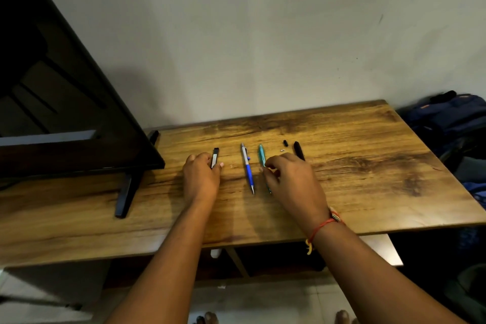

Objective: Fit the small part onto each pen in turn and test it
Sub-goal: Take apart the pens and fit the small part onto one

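On the worktop (368, 166), pens lie spaced in a row, likely for taking in turn. Left hand (201, 179) curls round a flat black case (214, 156). Right hand (292, 181) seemingly pinches the teal pen (261, 154). Small black part (285, 143) lies untouched beside the black pen (298, 150).

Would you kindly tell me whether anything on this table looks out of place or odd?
Only slightly: a small black cap and a tiny pale piece lie loose between the teal pen and black pen. Nothing looks spilled or broken.
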